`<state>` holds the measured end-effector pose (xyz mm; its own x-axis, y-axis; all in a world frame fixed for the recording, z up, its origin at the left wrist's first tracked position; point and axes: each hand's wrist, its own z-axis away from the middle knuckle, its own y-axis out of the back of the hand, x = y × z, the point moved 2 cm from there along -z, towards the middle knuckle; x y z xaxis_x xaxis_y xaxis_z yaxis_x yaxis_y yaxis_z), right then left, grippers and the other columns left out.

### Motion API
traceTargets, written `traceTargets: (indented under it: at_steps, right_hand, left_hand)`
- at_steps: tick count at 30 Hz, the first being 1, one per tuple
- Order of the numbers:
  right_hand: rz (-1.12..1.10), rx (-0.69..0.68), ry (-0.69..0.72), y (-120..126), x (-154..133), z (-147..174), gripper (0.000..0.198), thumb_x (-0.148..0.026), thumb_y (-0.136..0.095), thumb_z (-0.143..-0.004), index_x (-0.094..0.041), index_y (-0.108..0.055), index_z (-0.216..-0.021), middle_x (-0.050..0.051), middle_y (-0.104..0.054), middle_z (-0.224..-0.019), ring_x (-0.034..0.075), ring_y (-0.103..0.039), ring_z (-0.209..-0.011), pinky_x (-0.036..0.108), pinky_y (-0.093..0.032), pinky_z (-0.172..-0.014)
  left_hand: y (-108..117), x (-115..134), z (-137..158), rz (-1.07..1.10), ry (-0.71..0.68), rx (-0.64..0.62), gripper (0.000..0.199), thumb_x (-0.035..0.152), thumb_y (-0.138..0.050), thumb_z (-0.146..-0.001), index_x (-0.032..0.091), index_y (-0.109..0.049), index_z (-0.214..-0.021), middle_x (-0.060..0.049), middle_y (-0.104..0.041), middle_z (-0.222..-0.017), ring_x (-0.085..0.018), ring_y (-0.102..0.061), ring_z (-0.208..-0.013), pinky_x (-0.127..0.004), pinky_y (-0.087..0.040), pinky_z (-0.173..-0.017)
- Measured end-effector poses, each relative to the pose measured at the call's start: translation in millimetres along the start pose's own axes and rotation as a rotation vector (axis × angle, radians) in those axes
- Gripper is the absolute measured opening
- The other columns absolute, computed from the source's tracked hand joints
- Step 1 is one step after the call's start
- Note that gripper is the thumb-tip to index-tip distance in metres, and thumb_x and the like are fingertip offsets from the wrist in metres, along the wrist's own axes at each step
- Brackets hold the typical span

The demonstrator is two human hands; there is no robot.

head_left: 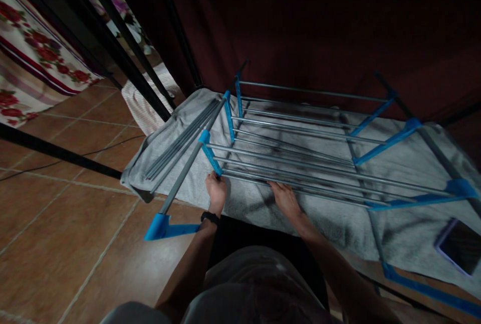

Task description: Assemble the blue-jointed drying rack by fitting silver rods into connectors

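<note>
Head view: the left hand [217, 191] meets a blue bracket [211, 158], the right hand [284, 198] the front rod [248, 180]; neither grip can be told. Over gray cloth [246, 204], the rack [182, 176] already carries several crossbars; loose rods [180, 138] lie alongside, apparently unfitted.
</note>
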<state>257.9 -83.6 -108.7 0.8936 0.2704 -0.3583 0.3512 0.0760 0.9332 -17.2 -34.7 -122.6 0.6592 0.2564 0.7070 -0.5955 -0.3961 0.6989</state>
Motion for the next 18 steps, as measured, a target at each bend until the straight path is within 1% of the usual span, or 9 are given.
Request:
traceTargets:
  at_steps: [6, 10, 14, 18]
  right_hand:
    - [0.001, 0.003, -0.053, -1, 4, -2, 0.045, -0.01, -0.041, -0.096, -0.023, -0.062, -0.134, 0.007, -0.068, -0.13, 0.022, -0.064, -0.117, 0.035, -0.044, -0.106]
    - [-0.012, 0.013, -0.039, 1, 6, 0, 0.045, -0.011, -0.041, -0.097, -0.022, -0.062, -0.134, 0.007, -0.067, -0.132, 0.022, -0.063, -0.119, 0.036, -0.044, -0.107]
    - [-0.009, -0.006, -0.007, 1, 9, 3, 0.046, -0.011, -0.039, -0.097, -0.021, -0.061, -0.137, 0.008, -0.066, -0.133, 0.021, -0.062, -0.121, 0.037, -0.044, -0.108]
    - [-0.005, 0.005, 0.002, 0, 10, 4, 0.047, -0.009, -0.04, -0.096, -0.022, -0.061, -0.136, 0.007, -0.065, -0.135, 0.021, -0.061, -0.123, 0.037, -0.044, -0.109]
  left_hand:
    - [-1, 2, 5, 0.023, 0.009, 0.024, 0.01, 0.015, -0.055, -0.077, 0.017, -0.065, -0.08, -0.007, -0.063, -0.073, -0.023, -0.06, -0.076, -0.032, -0.043, -0.07]
    - [-4, 4, 7, 0.031, 0.022, 0.026, 0.012, 0.015, -0.054, -0.077, 0.017, -0.066, -0.08, -0.008, -0.064, -0.073, -0.023, -0.06, -0.075, -0.032, -0.043, -0.069]
    - [-7, 7, 11, 0.068, 0.022, 0.03, 0.017, 0.013, -0.052, -0.076, 0.016, -0.067, -0.084, -0.008, -0.065, -0.077, -0.023, -0.06, -0.076, -0.032, -0.043, -0.069]
    - [-5, 9, 15, 0.036, 0.027, 0.025, 0.018, 0.012, -0.053, -0.076, 0.017, -0.067, -0.085, -0.008, -0.065, -0.077, -0.023, -0.061, -0.079, -0.032, -0.043, -0.071]
